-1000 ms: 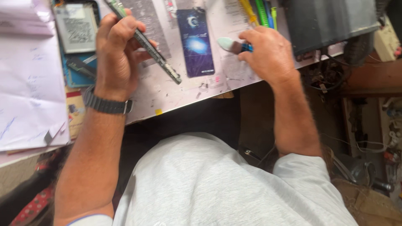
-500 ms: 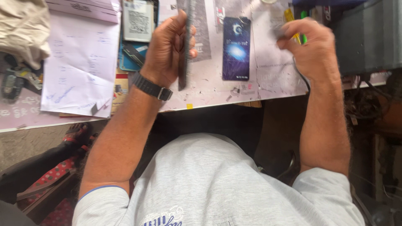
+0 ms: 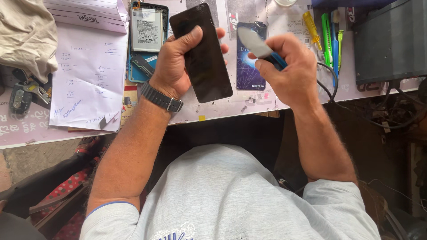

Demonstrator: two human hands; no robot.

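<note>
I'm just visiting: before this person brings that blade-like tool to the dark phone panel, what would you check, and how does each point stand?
1. Left hand grips the black phone panel firmly: ok.
2. Right hand holds the pale-tipped tool: ok.
3. Tool tip apart from the panel: ok, a gap shows.
4. Panel free of cracks: cannot tell.
5. Opened phone body lies clear of both hands on the table: ok.
6. Tool edge sharp: cannot tell.

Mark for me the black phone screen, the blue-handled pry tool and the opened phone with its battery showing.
black phone screen [image 3: 205, 58], head view, middle of the dark glass held by the left hand.
blue-handled pry tool [image 3: 254, 42], head view, on its pale blade above the right hand.
opened phone [image 3: 146, 30], head view, on the battery.
</note>
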